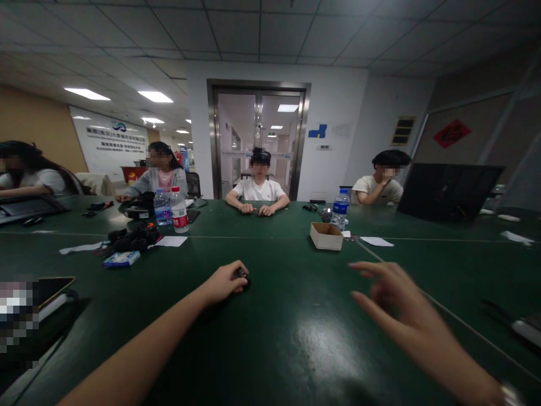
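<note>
My left hand (226,280) rests near the middle of the green table (270,338), its fingers closed around a small dark object (242,274) with shiny bits. Most of that object is hidden by the fingers, so its kind does not show. Off to the right, my right hand (393,293) is held above the tabletop, slightly blurred, with thumb and fingers apart and nothing between them. A small open cardboard box (326,239) stands beyond my right hand, apart from it.
Behind the box is a blue-capped water bottle (340,208). Two more bottles (180,211), a dark cable bundle (132,237) and a blue-white packet (122,259) lie left. A black monitor (450,192) stands right. Several people sit around the table, one directly opposite (258,189).
</note>
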A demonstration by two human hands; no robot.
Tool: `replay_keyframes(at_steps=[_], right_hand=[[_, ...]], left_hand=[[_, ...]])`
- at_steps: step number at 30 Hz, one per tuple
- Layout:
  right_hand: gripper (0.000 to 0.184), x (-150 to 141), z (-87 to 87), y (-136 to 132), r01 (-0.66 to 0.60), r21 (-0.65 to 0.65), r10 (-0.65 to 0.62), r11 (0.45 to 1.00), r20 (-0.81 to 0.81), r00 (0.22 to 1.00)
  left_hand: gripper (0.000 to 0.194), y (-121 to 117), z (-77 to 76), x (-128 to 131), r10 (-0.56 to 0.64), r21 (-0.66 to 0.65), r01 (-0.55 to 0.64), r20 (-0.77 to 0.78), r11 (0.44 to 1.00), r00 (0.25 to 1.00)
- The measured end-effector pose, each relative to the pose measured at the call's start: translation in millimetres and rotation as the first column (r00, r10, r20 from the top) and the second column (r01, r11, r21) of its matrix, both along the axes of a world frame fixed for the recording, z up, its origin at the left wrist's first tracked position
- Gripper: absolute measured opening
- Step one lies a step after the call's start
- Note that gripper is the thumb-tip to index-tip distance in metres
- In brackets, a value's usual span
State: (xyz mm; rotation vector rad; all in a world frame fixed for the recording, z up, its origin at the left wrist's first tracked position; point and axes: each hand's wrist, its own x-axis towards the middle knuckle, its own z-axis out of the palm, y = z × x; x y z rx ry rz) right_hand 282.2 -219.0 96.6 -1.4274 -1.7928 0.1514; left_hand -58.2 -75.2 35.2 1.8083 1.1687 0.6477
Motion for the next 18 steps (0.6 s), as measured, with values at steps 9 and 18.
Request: replay_keyframes(at_steps=[9,18], right_hand=[[0.048,-106.1,-63.1,200.1,-0.42,-0.474,0.067,0.774,-0.599,0.798],[0.02,-122.3,-93.5,223.7,-0.648,-0.188,0.127,0.738,-0.904,0.407]], left_hand=[[0.019,84.1,-36.7,88.4,0.285,-0.101,-0.276,0.542,0.956,0.79],[0.027,86.2,-40.6,82.7,0.237,-0.109,-0.224,0.677,0.968,0.697]])
